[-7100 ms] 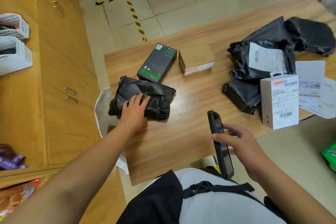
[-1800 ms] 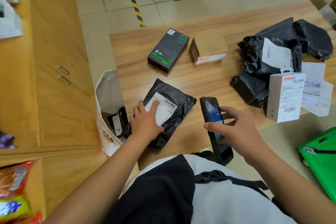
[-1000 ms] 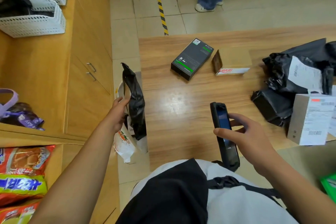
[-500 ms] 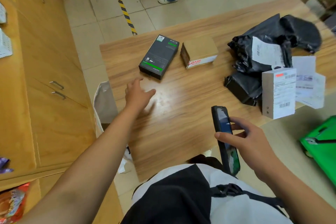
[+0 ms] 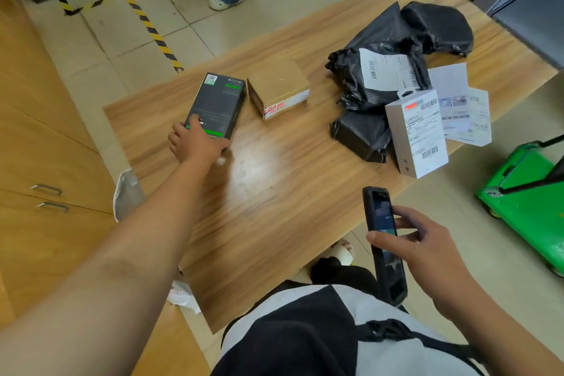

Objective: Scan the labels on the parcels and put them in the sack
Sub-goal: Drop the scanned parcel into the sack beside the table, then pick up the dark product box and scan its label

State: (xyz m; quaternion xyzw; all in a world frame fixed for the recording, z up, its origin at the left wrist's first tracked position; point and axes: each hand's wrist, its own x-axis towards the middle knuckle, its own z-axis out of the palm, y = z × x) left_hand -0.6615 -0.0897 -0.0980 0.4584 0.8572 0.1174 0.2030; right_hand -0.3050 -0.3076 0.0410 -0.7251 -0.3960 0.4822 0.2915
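Lying flat on the table, the dark box has my left hand clasping its near end, fingers over the top (thumb blurred). My right hand grips the scanner — white sack at the table's left edge.

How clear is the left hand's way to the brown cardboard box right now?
Likely clear. The left hand rests on the near end of the dark box, and the cardboard box lies right beside it, nothing on top. The right hand holds the scanner.
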